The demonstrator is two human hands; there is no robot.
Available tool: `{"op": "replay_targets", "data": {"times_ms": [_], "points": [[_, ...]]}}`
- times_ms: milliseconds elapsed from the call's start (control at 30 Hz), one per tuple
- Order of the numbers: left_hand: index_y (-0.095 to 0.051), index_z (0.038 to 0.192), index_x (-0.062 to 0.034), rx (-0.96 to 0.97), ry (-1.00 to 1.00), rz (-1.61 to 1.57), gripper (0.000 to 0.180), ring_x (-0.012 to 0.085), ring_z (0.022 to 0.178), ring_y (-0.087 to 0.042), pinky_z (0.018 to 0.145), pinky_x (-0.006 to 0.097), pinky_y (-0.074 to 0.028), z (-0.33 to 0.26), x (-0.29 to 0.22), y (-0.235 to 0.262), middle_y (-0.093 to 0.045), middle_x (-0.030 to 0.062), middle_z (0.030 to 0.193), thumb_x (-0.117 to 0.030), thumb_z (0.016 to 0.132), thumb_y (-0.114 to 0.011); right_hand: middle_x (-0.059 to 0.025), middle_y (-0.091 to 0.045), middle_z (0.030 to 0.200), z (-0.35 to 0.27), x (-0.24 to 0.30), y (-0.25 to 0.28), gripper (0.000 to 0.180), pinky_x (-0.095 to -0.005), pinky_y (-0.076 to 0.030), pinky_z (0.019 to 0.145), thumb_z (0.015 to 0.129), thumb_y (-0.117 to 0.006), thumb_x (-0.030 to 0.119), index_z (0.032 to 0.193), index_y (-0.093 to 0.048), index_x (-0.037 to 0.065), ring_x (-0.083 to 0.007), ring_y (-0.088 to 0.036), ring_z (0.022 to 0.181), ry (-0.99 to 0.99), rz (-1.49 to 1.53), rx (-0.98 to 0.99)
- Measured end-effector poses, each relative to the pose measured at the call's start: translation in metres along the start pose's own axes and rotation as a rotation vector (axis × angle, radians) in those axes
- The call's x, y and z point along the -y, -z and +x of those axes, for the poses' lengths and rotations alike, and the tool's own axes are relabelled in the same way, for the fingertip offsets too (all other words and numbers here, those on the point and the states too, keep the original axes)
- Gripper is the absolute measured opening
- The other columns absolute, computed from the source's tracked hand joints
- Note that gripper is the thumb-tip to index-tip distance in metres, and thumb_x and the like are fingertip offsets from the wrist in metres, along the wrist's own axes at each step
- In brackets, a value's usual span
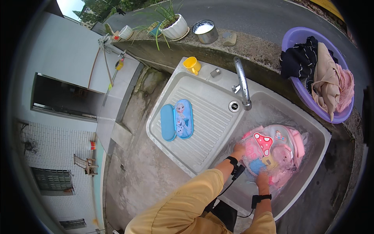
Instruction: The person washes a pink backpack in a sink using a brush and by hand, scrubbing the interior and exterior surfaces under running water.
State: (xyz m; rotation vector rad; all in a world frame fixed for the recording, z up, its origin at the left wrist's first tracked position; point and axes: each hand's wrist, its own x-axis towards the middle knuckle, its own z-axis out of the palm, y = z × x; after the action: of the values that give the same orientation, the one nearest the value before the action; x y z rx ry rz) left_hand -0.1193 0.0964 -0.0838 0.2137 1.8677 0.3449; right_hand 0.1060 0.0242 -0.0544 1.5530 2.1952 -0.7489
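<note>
So the pink bag (289, 150) was sitting in the deep basin of the sink (311, 162), partly in sudsy-looking water, with its red patch with white spots facing up. The left hand (239, 151) was at the bag's left edge and the right hand (262, 179) was down by its near edge, next to a blue patch (256, 166). Couldn't tell if that was a cloth or part of the bag. Fingers were mostly hidden on both hands, so I couldn't say whether either one was gripping or just pressing. Black straps sat on both wrists, below tan sleeves (198, 191).

Over on the ridged drainboard (212, 132), a blue pencil case (184, 120) lay unfolded, cartoon figure on one half. Behind that, a yellow cup (191, 64) stood on the sink's back rim, with the faucet (242, 82) farther right. A metal pot (209, 37) and a white planter (176, 28) were up on the ledge (253, 48), and a purple tub (310, 106) held dark, beige and pink clothes (325, 74).
</note>
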Motion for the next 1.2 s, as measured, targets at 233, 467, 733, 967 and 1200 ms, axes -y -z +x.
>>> {"op": "replay_targets", "data": {"times_ms": [233, 467, 733, 967, 1200], "points": [[-0.026, 0.128, -0.0078, 0.007, 0.005, -0.257, 0.065, 0.035, 0.088, -0.057, 0.062, 0.051, -0.049, -0.061, -0.014, 0.027, -0.05, 0.021, 0.108, -0.028, 0.073, -0.056, -0.0192, -0.058, 0.101, -0.022, -0.002, 0.068, 0.048, -0.0406, -0.04, 0.088, 0.067, -0.061, 0.012, 0.113, -0.053, 0.006, -0.0349, -0.052, 0.098, 0.035, 0.212, 0.064], [-0.033, 0.124, -0.0075, 0.059, -0.085, -0.5, 0.067, 0.029, 0.094, -0.055, 0.071, 0.045, -0.048, -0.092, 0.001, 0.052, -0.05, 0.0168, 0.109, -0.031, 0.068, -0.062, -0.0149, -0.058, 0.107, -0.055, 0.011, 0.111, 0.041, -0.0414, -0.044, 0.083, 0.062, -0.055, 0.004, 0.102, -0.06, 0.005, -0.0348, -0.052, 0.097, 0.166, 0.31, -0.168], [-0.044, 0.116, -0.0077, 0.208, 0.009, -0.749, 0.049, 0.0293, 0.099, -0.053, 0.08, 0.045, -0.045, -0.118, -0.008, 0.061, -0.052, 0.0153, 0.111, -0.022, 0.071, -0.057, -0.014, -0.06, 0.106, -0.088, 0.008, 0.134, 0.039, -0.0381, -0.042, 0.088, 0.059, -0.051, 0.0, 0.095, -0.064, 0.004, -0.0338, -0.052, 0.098, 0.11, 0.396, -0.268], [-0.042, 0.116, -0.0074, 0.528, 0.036, -0.739, 0.044, 0.0301, 0.098, -0.054, 0.084, 0.049, -0.044, -0.126, 0.011, 0.081, -0.052, 0.0137, 0.105, -0.013, 0.073, -0.051, -0.018, -0.061, 0.099, -0.109, 0.009, 0.126, 0.037, -0.0381, -0.042, 0.087, 0.056, -0.051, -0.004, 0.091, -0.064, 0.001, -0.0334, -0.054, 0.096, 0.066, 0.497, -0.275], [-0.041, 0.112, -0.0014, 0.561, -0.262, -0.431, 0.045, 0.024, 0.087, -0.059, 0.077, 0.039, -0.051, -0.176, -0.013, 0.071, -0.054, 0.0141, 0.1, -0.001, 0.072, -0.061, -0.0195, -0.063, 0.082, -0.138, -0.005, 0.125, 0.035, -0.0345, -0.048, 0.074, 0.055, -0.05, -0.005, 0.087, -0.063, -0.002, -0.032, -0.061, 0.078, 0.051, 0.584, -0.466]]}}
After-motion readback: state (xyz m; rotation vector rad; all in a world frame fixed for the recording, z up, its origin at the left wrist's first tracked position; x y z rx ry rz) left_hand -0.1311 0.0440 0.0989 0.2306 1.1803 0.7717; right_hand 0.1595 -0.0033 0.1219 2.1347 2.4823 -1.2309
